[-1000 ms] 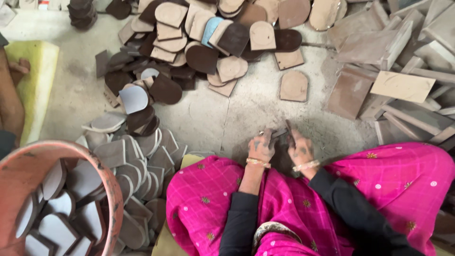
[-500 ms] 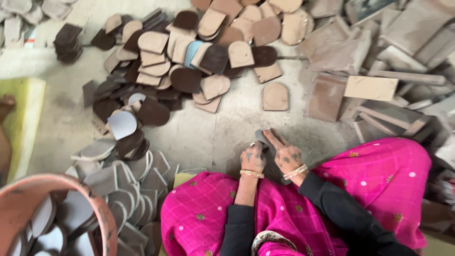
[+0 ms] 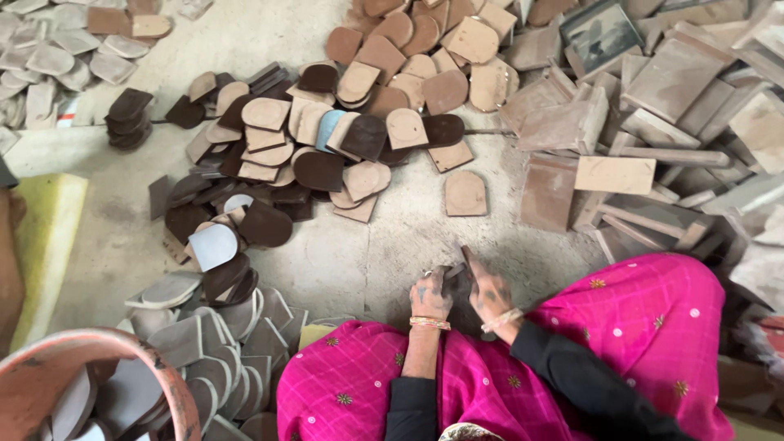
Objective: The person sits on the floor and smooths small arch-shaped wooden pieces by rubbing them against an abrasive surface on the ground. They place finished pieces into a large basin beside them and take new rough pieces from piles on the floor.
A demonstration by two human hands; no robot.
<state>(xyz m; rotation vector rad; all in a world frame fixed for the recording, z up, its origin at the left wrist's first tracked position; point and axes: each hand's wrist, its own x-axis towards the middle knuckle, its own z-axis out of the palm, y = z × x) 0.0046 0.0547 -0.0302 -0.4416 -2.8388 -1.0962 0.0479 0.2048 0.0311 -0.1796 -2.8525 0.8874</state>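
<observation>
My left hand (image 3: pixel 430 298) and my right hand (image 3: pixel 488 292) meet just above my lap, over my pink garment (image 3: pixel 637 343). Both grip a small dark flat piece (image 3: pixel 456 279) held between them above the concrete floor. A thin dark strip sticks up from my right hand's fingers. Bangles sit on both wrists. A single tan arch-shaped flat piece (image 3: pixel 465 194) lies on the floor ahead of my hands.
A big pile of brown and tan arch-shaped pieces (image 3: pixel 359 139) spreads ahead. Grey pieces (image 3: pixel 204 327) are stacked at my left beside an orange tub (image 3: pixel 167 384). Flat slabs (image 3: pixel 621 122) are heaped at the right. A yellow mat (image 3: pixel 49 237) and another person's arm (image 3: pixel 10 269) are at the left edge.
My hands stay together on the dark piece, turning it slightly. The view has shifted, so the piles sit lower and further right in the picture.
</observation>
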